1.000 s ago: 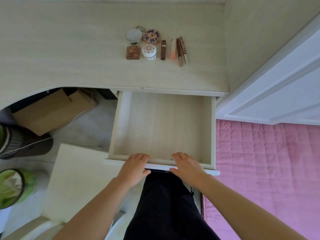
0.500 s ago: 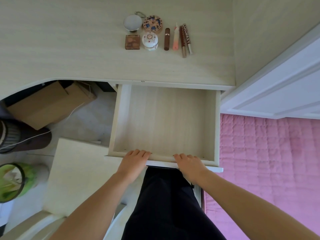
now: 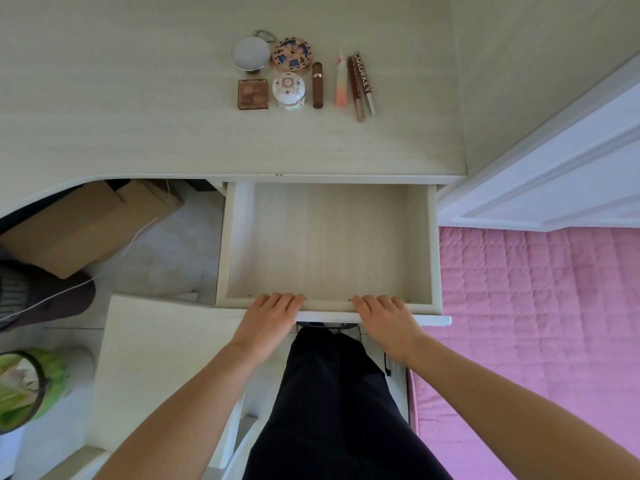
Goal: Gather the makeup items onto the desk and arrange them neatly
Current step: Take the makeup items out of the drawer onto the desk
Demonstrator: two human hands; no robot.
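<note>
The makeup items lie grouped on the pale desk [image 3: 138,116]: a round mirror [image 3: 250,53], a patterned compact [image 3: 291,56], a square brown palette [image 3: 252,94], a white jar [image 3: 289,90], a brown lipstick [image 3: 317,84], a pink tube [image 3: 341,83] and two slim COLORKEY tubes [image 3: 364,83] side by side. Below the desk edge the drawer [image 3: 239,237] stands pulled out and holds nothing. My left hand [image 3: 268,318] and my right hand [image 3: 384,320] lie on its front board, fingers curled over the top rim.
A cardboard box [image 3: 86,226] and a dark cylinder [image 3: 41,292] sit under the desk on the left. A green bin [image 3: 24,386] stands at the lower left beside a white seat [image 3: 162,358]. A pink quilt [image 3: 536,306] and a white panel [image 3: 571,168] fill the right.
The drawer has slid part of the way in under the desk, and both hands have moved forward with its front board.
</note>
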